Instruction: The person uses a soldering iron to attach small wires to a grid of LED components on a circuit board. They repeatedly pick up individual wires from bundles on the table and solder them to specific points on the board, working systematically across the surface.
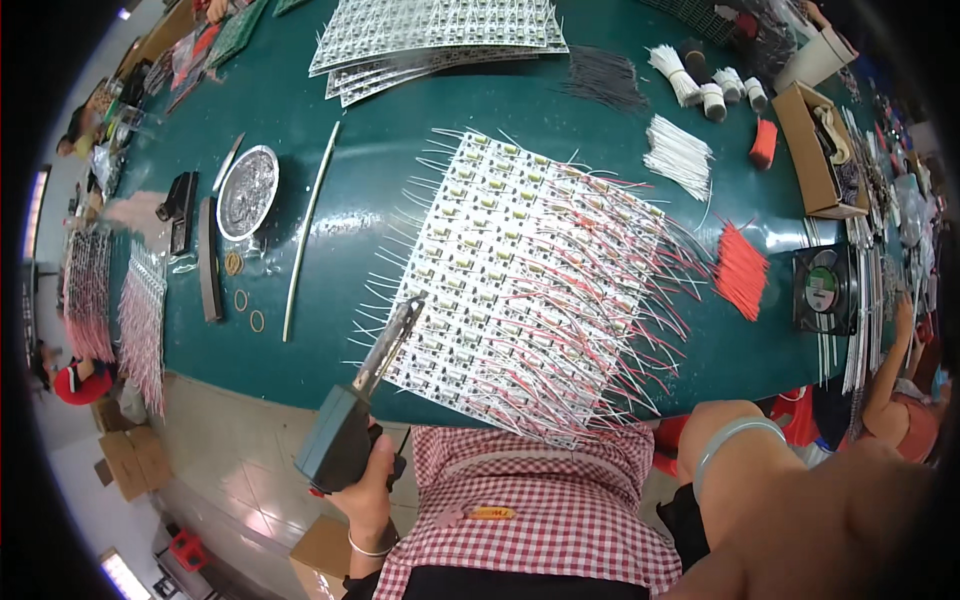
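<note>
My left hand is wrapped round the grip of a dark green soldering gun. Its metal tip points up and right, over the left part of a large white circuit board panel; whether it touches cannot be told. Rows of small components cover the panel. Thin white wires stick out along its left edge, and many red and white wires spread across its right half. Close to the camera at the lower right is my right hand, bent at the wrist behind a pale bangle, its fingers hidden.
Stacked panels lie at the far side. Right of the panel are white wires, red wires, a cardboard box and a small black fan. At left sit a metal bowl and a thin rod. Other people work nearby.
</note>
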`<state>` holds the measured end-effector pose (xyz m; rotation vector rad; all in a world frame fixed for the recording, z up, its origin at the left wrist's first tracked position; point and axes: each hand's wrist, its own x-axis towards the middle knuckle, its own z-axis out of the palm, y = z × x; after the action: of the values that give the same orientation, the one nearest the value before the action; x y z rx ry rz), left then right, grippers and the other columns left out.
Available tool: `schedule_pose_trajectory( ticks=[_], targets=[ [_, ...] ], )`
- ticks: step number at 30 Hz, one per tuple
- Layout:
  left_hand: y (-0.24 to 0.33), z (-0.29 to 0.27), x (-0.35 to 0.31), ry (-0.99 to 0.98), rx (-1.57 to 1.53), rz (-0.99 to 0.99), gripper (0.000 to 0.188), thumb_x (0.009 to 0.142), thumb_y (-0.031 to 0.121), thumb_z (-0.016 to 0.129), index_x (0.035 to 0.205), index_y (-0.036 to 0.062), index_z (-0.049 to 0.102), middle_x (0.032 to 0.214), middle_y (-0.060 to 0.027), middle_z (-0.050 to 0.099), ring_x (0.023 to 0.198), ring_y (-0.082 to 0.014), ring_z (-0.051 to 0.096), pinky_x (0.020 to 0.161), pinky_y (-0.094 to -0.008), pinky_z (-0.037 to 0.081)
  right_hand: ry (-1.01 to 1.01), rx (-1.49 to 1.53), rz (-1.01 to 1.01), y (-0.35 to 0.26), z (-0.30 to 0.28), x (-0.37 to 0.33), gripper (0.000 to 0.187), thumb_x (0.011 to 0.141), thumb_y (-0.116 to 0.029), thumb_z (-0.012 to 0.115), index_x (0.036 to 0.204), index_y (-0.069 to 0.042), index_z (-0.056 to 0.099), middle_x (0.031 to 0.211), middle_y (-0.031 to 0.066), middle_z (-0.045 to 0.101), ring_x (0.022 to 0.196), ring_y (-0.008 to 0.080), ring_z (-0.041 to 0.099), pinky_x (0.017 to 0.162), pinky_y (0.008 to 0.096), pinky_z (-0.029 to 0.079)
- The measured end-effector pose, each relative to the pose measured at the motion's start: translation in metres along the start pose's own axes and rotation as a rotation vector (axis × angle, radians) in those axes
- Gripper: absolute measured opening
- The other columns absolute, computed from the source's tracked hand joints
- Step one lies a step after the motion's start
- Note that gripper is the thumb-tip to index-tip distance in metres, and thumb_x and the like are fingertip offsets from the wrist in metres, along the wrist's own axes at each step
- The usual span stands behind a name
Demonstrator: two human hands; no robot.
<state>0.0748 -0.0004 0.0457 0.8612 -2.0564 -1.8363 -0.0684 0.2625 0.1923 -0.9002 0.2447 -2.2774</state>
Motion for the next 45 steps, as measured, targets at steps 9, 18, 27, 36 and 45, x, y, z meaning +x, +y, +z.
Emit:
schedule_pose_trajectory(
  ticks=[9,18,27,36,45],
  targets=[
    [0.015,0.009,0.035,0.171,-0.093,0.072,0.045,0.078,-0.014,0.069,0.122,-0.0060,0.062,0.103,-0.0126,0.067,0.059,-0.0104,0.055,0.049,-0.0226,0.043,0.026,-0.277,0.068,-0.045,-0.052,0.009,0.027,0.098,-0.010,0.052,0.084,-0.002,0.074,0.090,0.0074,0.073,0.081,0.0205,0.064,0.072,0.0320,0.051],
    [0.025,0.009,0.081,0.190,-0.084,0.239,0.058,0.080,-0.008,0.071,0.136,-0.0043,0.053,0.113,-0.0181,0.067,0.062,-0.0103,0.053,0.046,-0.0204,0.040,0.625,-2.488,0.153,-0.121,-0.284,0.003,0.017,0.081,-0.002,0.073,0.098,-0.001,0.074,0.100,0.0137,0.068,0.101,0.0333,0.063,0.087,0.0413,0.052],
    [0.039,0.041,0.098,0.213,-0.022,0.149,0.061,0.078,-0.006,0.074,0.135,-0.0048,0.054,0.109,-0.0163,0.067,0.061,-0.0103,0.053,0.046,-0.0208,0.039,0.583,-2.675,0.401,-0.117,-0.337,0.014,0.010,0.079,-0.003,0.074,0.089,-0.003,0.078,0.089,0.0106,0.070,0.092,0.0282,0.065,0.079,0.0404,0.056],
    [0.097,-0.004,0.144,0.170,0.125,0.493,0.053,0.081,0.008,0.070,0.126,-0.0136,0.053,0.118,-0.0245,0.060,0.049,-0.0088,0.041,0.044,-0.0208,0.032,0.569,-2.666,0.359,-0.119,-0.335,0.018,0.009,0.079,-0.003,0.074,0.086,-0.003,0.068,0.082,0.0105,0.067,0.086,0.0288,0.065,0.074,0.0425,0.054],
    [0.087,0.063,0.124,0.125,-0.118,0.211,0.054,0.077,0.010,0.070,0.123,-0.0129,0.052,0.108,-0.0226,0.063,0.047,-0.0101,0.042,0.042,-0.0219,0.033,0.514,-2.655,0.192,-0.122,-0.342,0.016,0.011,0.080,0.000,0.074,0.090,-0.004,0.072,0.085,0.0112,0.066,0.088,0.0301,0.064,0.078,0.0427,0.054]
  ],
)
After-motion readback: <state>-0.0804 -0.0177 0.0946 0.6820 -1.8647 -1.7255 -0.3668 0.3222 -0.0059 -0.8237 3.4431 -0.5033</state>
